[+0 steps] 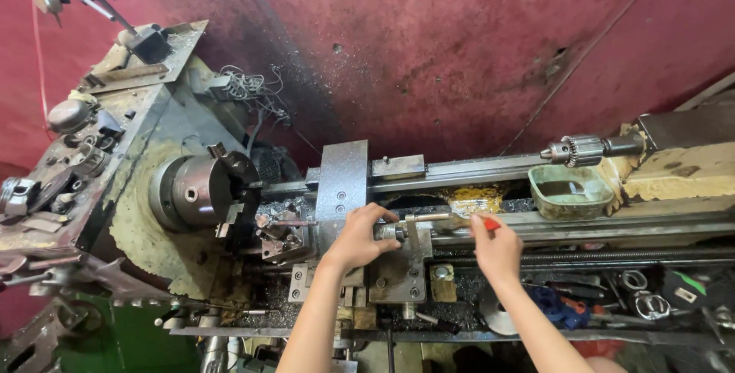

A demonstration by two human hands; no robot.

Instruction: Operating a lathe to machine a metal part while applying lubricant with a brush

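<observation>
Far left, grey steel round lathe chuck (191, 191) stands bare, jaws holding no workpiece; left hand (358, 237) grip clenched on the small dark metal carriage fitting (389, 231) at centre; right hand (496, 249) just beside it, grip pinching a thin red-tipped tool (490, 224); green rusted metal tray (570, 191) far right. Judged step: adjusting the carriage; next move calls for steady, fine fingertip turning.

Soft, even light falls from above and in front, bright on the dull red metal splash guard (459, 36) and on both forearms, while the space beneath the grey steel lathe bed (536, 224) sinks into deep shadow. A faint sheen sits on the round steel chuck (191, 189). Focus is sharp mid-frame; wide-angle distortion bends the edges, and the corners soften slightly
</observation>
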